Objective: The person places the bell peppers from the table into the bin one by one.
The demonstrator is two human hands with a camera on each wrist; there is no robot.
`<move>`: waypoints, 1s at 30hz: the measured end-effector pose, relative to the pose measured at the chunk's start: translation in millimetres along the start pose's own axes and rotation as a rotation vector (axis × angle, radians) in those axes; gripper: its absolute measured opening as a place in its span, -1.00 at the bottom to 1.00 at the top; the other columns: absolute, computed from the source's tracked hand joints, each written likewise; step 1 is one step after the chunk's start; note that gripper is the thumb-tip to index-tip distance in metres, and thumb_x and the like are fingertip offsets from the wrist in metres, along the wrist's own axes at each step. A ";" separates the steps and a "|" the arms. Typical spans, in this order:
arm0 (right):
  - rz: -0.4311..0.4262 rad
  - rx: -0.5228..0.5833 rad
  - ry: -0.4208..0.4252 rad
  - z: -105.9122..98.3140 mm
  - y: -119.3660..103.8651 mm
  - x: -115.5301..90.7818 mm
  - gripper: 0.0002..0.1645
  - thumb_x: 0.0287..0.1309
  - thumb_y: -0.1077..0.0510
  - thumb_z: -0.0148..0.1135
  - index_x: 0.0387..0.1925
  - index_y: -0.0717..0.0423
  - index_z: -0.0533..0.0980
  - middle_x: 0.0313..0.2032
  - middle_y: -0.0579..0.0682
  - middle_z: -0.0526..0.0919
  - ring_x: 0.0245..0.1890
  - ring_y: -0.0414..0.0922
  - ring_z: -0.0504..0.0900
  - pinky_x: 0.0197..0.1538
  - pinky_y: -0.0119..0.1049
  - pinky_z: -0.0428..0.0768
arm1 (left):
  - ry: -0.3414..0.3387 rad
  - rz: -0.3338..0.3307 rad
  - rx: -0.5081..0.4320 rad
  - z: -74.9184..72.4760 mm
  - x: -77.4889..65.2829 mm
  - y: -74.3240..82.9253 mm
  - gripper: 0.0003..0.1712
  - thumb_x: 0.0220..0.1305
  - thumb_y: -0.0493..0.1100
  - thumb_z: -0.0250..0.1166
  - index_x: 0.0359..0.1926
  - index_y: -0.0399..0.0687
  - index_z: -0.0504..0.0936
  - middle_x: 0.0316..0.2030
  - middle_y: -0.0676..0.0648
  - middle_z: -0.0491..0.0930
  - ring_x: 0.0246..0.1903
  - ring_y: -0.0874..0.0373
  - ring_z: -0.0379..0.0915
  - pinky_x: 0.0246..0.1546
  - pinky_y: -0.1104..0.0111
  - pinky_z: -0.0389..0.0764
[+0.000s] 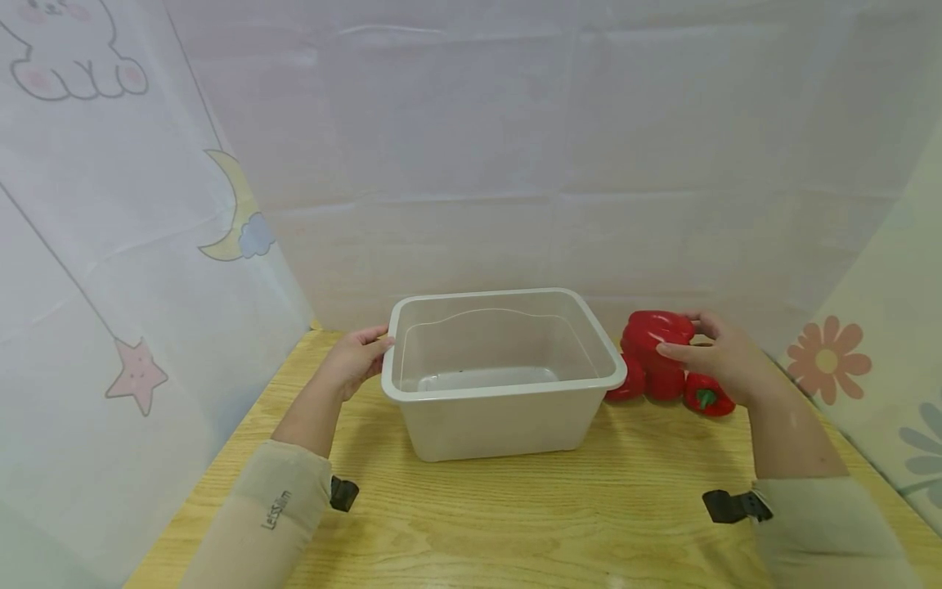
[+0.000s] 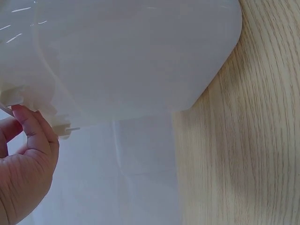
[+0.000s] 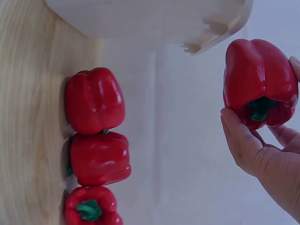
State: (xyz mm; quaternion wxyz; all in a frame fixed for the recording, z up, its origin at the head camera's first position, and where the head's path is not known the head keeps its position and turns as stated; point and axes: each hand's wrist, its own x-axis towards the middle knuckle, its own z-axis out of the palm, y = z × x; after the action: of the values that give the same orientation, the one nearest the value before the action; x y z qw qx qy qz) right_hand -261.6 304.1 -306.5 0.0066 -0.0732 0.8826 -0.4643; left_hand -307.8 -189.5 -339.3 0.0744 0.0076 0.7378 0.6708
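Observation:
A white plastic bin (image 1: 508,425) stands on the wooden table, with nothing but its bare floor showing inside. At its left end my left hand (image 1: 355,360) grips the rim, fingertips tucked under the lip in the left wrist view. My right hand (image 1: 724,356) holds a red bell pepper (image 3: 260,79) in the air to the right of the bin, green stem facing the wrist camera. Below it, three more red bell peppers (image 3: 96,101) lie in a row on the table, beside the bin's right end.
The wooden table (image 1: 515,523) extends in front of the bin. A pale cloth backdrop (image 1: 471,164) hangs close behind it, and printed cloth sides with a moon (image 1: 235,204) and a flower (image 1: 827,360) flank the table.

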 end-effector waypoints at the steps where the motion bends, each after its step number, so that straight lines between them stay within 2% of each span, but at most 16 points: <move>1: -0.006 -0.008 0.000 -0.3 -2.9 0.1 -0.13 0.12 -0.10 0.21 0.29 0.15 0.03 0.05 0.20 0.26 -0.12 0.08 0.42 -0.25 -0.25 0.59 | 0.000 0.000 0.003 -0.1 0.0 -0.1 -0.48 0.35 -0.21 0.05 0.30 -0.20 0.24 0.08 -0.37 0.38 -0.24 0.10 0.53 -0.01 0.21 0.49; 9: -0.045 -0.051 0.005 2.5 -23.5 2.2 -0.10 0.07 -0.12 0.25 0.29 0.13 0.05 0.09 0.18 0.26 0.02 0.12 0.28 -0.25 -0.27 0.58 | -0.004 0.003 0.004 -0.2 -0.2 0.2 -0.47 0.35 -0.21 0.05 0.31 -0.22 0.22 0.09 -0.37 0.38 -0.26 0.12 0.52 -0.15 0.35 0.56; 14: -0.051 -0.062 -0.007 9.3 -34.7 4.1 -0.05 0.03 -0.14 0.27 0.32 0.13 0.05 0.09 0.19 0.27 0.06 0.15 0.28 -0.20 -0.28 0.56 | -0.005 0.004 0.001 -0.2 0.6 -0.4 -0.47 0.36 -0.21 0.04 0.31 -0.22 0.22 0.10 -0.38 0.37 -0.25 0.11 0.53 -0.11 0.31 0.55; 30: -0.063 0.005 -0.063 35.0 -57.4 11.3 -0.11 -0.03 -0.06 0.35 0.25 0.15 0.14 0.05 0.19 0.34 0.01 0.15 0.37 -0.18 -0.22 0.57 | -0.001 0.001 0.004 1.2 0.8 0.2 -0.48 0.35 -0.22 0.04 0.31 -0.19 0.24 0.11 -0.37 0.37 -0.24 0.11 0.53 -0.08 0.28 0.53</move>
State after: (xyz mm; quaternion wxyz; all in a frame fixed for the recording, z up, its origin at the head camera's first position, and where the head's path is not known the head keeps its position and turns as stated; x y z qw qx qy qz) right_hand -263.0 241.9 -278.7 0.0202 -0.1154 0.8782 -0.4638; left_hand -308.4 -188.1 -339.3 0.0746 0.0083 0.7390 0.6695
